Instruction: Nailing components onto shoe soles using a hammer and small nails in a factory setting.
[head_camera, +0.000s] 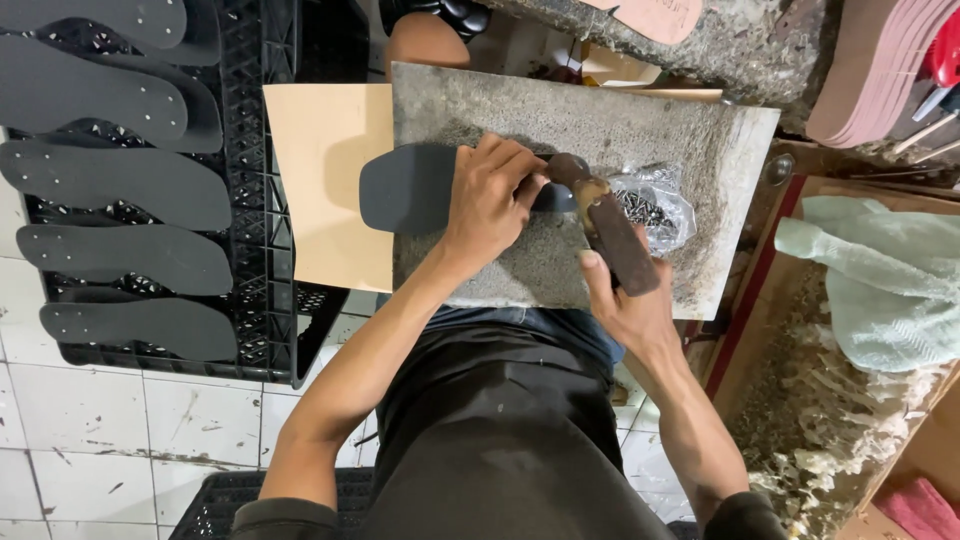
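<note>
while the dark shoe sole (410, 188) lies flat on the stone slab (560, 130), i note my left hand (492, 195) pressing down on its heel end, fingers closed over it, likely to keep it from shifting. my right hand (625, 300) is wrapped around a worn hammer (610, 225), head at the sole's edge. a clear bag of small nails (655, 205) sits just beside the hammer, within reach. more soles (120, 185) are laid out on a black crate (262, 200) to the left.
</note>
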